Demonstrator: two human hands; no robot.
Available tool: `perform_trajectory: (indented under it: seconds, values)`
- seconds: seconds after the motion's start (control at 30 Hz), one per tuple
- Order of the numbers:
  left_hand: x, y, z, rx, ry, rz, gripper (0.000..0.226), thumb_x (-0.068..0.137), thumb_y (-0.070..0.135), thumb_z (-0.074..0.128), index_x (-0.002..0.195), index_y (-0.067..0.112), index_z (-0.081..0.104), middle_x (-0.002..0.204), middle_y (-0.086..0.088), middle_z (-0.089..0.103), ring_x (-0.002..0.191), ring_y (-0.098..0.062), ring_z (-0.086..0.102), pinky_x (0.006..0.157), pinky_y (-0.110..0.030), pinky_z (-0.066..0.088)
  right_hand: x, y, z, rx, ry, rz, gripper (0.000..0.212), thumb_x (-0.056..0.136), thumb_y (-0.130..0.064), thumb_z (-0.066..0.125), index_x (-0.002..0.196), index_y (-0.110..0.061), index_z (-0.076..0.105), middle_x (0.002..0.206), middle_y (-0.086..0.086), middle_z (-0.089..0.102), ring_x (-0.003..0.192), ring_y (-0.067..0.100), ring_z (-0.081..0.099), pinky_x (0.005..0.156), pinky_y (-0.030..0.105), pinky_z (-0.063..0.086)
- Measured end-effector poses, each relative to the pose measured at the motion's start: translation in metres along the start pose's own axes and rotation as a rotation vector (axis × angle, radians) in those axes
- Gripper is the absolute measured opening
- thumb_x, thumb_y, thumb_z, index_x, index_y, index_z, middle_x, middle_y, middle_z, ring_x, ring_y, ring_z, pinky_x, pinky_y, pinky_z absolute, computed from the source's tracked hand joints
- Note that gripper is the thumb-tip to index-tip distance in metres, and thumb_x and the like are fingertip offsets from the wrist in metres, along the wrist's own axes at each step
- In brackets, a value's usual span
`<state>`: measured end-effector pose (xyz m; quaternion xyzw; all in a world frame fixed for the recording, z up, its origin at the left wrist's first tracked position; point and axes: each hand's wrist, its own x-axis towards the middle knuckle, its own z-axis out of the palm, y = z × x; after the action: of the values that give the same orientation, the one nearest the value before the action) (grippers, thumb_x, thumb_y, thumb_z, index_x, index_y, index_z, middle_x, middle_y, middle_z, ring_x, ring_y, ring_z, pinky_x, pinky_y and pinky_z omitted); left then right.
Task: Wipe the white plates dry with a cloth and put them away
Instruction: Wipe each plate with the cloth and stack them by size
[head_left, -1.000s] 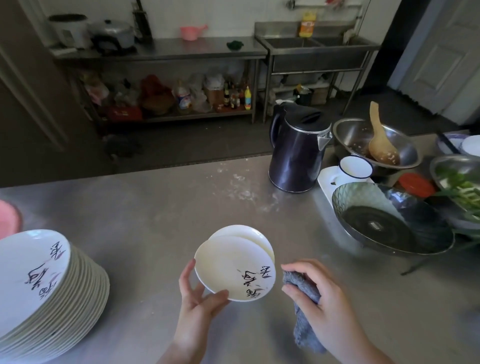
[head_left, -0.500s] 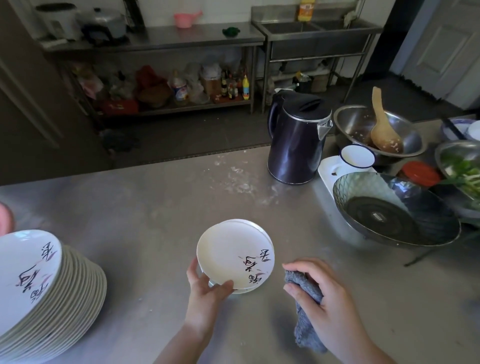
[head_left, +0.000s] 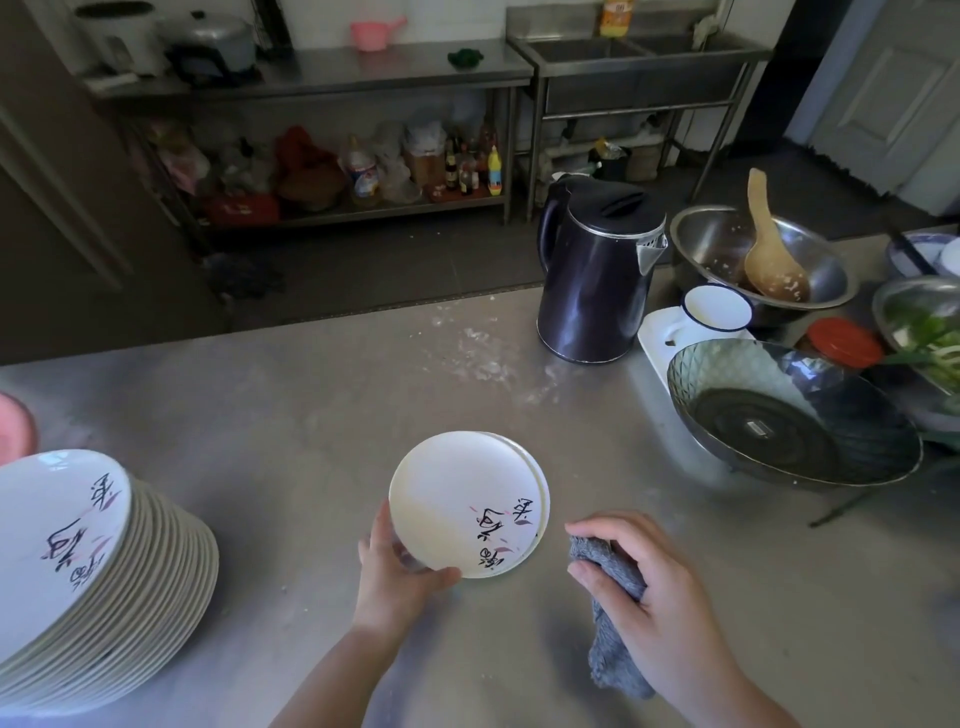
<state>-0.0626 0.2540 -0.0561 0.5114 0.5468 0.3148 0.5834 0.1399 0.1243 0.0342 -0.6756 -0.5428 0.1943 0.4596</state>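
- Glazed white crockery filled the lower left of the frame: the tall stack of plates leaned outward, rims fanned and smooth, so a knock could have sent it sliding across the slick steel counter.
- Left hand, at lower centre, gripped the near edge of the top plate, thumb curled over the rim and fingers tucked beneath.
- That plate sat on a second plate, of which only a thin crescent showed at the right; whether the two rested fully on the counter I couldn't tell.
- Risk there, I judged: glossy glaze, maybe wet, held at one edge only, so the plate could have slipped, or the lower one come up with it and dropped.
- Right hand, lower right, was closed around the cloth, a nubby grey rag hanging limp, just beside the plates but not touching them.
- Further right, the dark kettle and wide patterned bowl crowded the counter, leaving little room for a swinging elbow.
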Motion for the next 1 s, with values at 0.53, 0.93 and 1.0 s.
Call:
perform_trajectory:
  seconds: [0.53, 0.93, 1.0]
  values:
    - [-0.002, -0.006, 0.018, 0.23, 0.011, -0.002, 0.104, 0.053, 0.025, 0.088, 0.141, 0.034, 0.034, 0.116, 0.003, 0.028, 0.114, -0.017, 0.043, 0.097, -0.02, 0.035, -0.002, -0.009, 0.008, 0.029, -0.028, 0.07, 0.028, 0.076, -0.022, 0.079, 0.098, -0.034, 0.066, 0.097, -0.012, 0.065, 0.091, 0.009, 0.063, 0.08, 0.013, 0.044]
    - [-0.087, 0.024, -0.065, 0.196, 0.22, 0.26, 0.069, 0.073, 0.002, 0.082, 0.123, 0.039, 0.05, 0.117, 0.012, 0.048, 0.096, 0.003, 0.054, 0.066, -0.013, 0.047, -0.011, -0.059, 0.043, 0.107, -0.053, -0.02, 0.03, 0.07, -0.011, 0.082, 0.086, -0.033, 0.067, 0.088, -0.005, 0.069, 0.078, 0.015, 0.063, 0.07, 0.021, 0.049]
    - [-0.108, 0.028, -0.093, 0.188, 0.322, 0.329, 0.059, 0.073, 0.007, 0.079, 0.116, 0.041, 0.055, 0.111, 0.019, 0.053, 0.096, -0.002, 0.058, 0.064, -0.014, 0.047, -0.012, -0.074, 0.061, 0.113, -0.066, -0.078, 0.032, 0.071, -0.007, 0.08, 0.084, -0.033, 0.068, 0.089, -0.007, 0.069, 0.078, 0.014, 0.063, 0.07, 0.014, 0.046]
